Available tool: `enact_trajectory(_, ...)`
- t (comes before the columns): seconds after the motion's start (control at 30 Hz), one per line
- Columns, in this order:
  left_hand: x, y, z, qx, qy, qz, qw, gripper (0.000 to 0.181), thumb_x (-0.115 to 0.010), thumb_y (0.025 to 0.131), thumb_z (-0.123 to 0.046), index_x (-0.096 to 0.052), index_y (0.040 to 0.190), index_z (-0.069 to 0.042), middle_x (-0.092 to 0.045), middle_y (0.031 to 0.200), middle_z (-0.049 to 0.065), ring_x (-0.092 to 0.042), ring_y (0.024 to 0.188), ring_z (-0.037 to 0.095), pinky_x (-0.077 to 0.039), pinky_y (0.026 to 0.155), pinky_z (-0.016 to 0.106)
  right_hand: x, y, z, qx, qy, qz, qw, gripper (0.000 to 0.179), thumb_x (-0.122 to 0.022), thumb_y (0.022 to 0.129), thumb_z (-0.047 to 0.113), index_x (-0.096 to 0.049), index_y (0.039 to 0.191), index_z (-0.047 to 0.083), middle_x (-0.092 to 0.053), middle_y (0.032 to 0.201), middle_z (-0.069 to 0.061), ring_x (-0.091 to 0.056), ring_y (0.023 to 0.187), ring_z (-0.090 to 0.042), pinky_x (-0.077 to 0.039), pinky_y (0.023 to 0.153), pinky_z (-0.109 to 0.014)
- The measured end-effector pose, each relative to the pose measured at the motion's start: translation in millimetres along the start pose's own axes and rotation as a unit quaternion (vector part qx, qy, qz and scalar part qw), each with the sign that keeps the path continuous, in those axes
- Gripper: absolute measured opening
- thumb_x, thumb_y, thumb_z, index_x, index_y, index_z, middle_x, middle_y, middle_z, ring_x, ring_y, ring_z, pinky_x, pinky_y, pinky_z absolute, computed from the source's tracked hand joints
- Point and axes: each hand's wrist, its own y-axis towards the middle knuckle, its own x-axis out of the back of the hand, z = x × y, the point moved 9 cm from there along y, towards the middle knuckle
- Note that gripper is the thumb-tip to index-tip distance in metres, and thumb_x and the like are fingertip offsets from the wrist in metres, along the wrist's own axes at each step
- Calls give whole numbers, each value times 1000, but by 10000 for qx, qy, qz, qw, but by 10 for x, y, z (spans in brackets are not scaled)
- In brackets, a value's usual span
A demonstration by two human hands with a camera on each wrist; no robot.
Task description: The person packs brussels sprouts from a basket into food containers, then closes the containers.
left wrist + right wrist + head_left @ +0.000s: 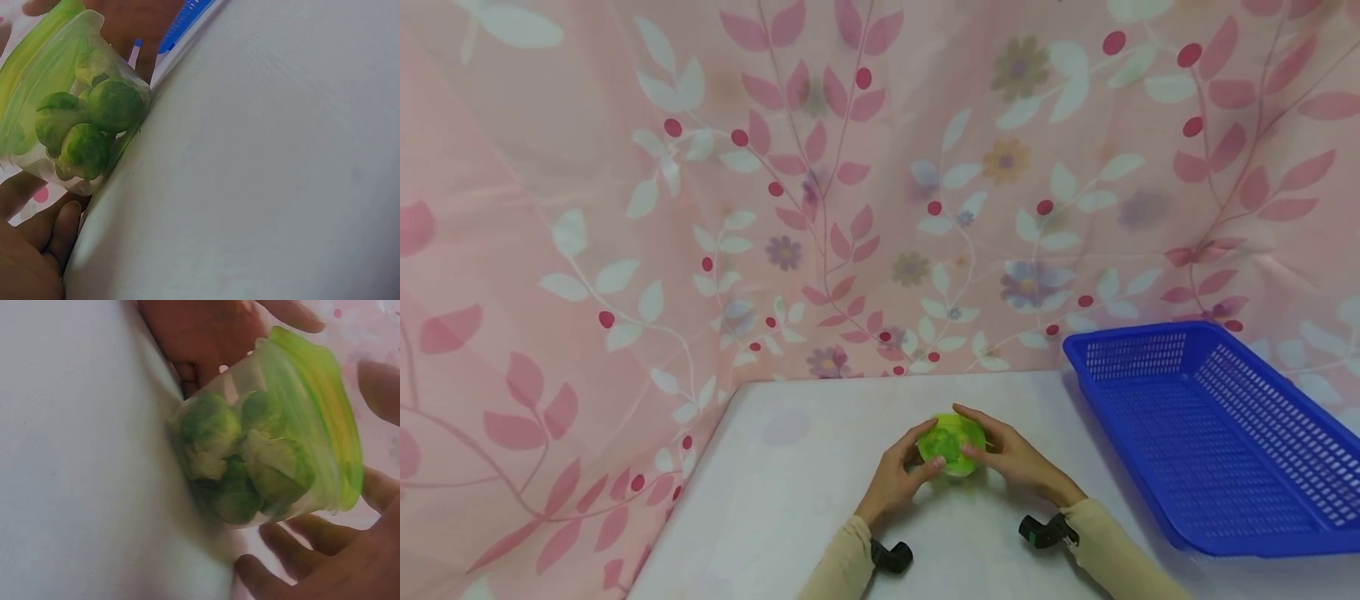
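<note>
A small clear plastic food container point(240, 378) with a yellow-green lid point(951, 437) stands upright on the white table. Several Brussels sprouts point(115, 105) show through its wall. From the left, my left hand point(901, 468) holds the container, fingers along its side and thumb at the front of the lid. My right hand point(1013, 457) holds the opposite side, its index finger reaching behind and its thumb over the lid. In the right wrist view, the right fingertips point(275, 547) lie right by the container's wall.
A large blue plastic basket point(1180, 500) with slotted walls stands on the right of the white table point(760, 508). A pink floral curtain point(850, 208) hangs behind the table and along its left side. Each wrist carries a black camera point(892, 557).
</note>
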Motion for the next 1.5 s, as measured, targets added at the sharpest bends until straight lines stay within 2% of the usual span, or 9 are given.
enact_trajectory(0.13,-3,-24,33,55,-5,3,10000,56,-65,107,-25,-48,161,-21,-54,160,8,-68,123,23,-53,101,27,-28,-35,24,66,-131,286,9995,68,-73,102,26,-44,163,16,-36,170,-18,-38,153,-51,-38,118,-69)
enact_trajectory(0.27,-3,-47,65,119,38,-11,9999,58,-70,104,-26,-51,159,-22,-65,148,12,-70,109,14,-54,96,27,-71,-51,19,172,-82,564,9982,70,-76,100,22,-45,161,9,-36,170,-22,-42,151,-50,-44,117,-61)
enact_trajectory(0.57,15,-13,64,54,350,-88,9993,57,-74,102,-32,-55,155,-25,-60,154,5,-69,112,14,-56,94,27,-64,-41,-4,285,-191,544,9979,79,-76,100,25,-35,166,9,-26,174,-22,-36,154,-50,-39,120,-63)
enact_trajectory(0.77,16,0,15,-23,152,105,9998,54,-70,105,-28,-52,154,-20,-63,148,14,-71,105,14,-56,89,24,-77,-14,-10,411,-493,592,9962,73,-72,103,25,-37,166,16,-15,177,-20,-29,158,-48,-41,117,-53)
enact_trajectory(0.9,10,10,-9,-136,128,206,9996,56,-71,104,-23,-50,155,-17,-61,150,15,-71,105,13,-56,92,26,-78,-6,-14,443,-406,622,9963,70,-67,106,22,-35,167,15,-10,178,-18,-21,160,-50,-37,119,-63)
enact_trajectory(1.03,3,20,-20,-249,200,231,9992,63,-77,99,-21,-48,155,-16,-60,150,13,-72,103,13,-56,98,32,-66,-4,-38,332,-189,600,9975,60,-56,111,22,-35,167,18,-6,180,-11,-4,164,-48,-16,123,-77)
enact_trajectory(1.17,-13,17,-6,-248,167,290,9991,76,-80,97,-23,-39,161,-21,-52,159,11,-73,112,16,-53,102,32,-72,2,-66,242,106,509,9984,60,-50,113,22,-29,169,21,-5,181,-6,6,165,-43,1,122,-79)
enact_trajectory(1.33,-44,4,27,-47,-67,438,9990,98,-81,96,-23,-18,170,-24,-49,163,13,-70,124,20,-52,105,30,-99,8,-78,289,381,368,9982,71,-47,113,18,-8,173,18,-9,179,-14,6,164,-44,7,122,-77)
enact_trajectory(1.5,-43,6,52,188,13,391,9991,100,-83,95,-25,-18,170,-12,-52,161,12,-68,127,22,-49,111,32,-114,22,-88,176,355,279,9988,69,-45,113,17,-10,173,21,-9,179,-14,5,165,-43,8,123,-76)
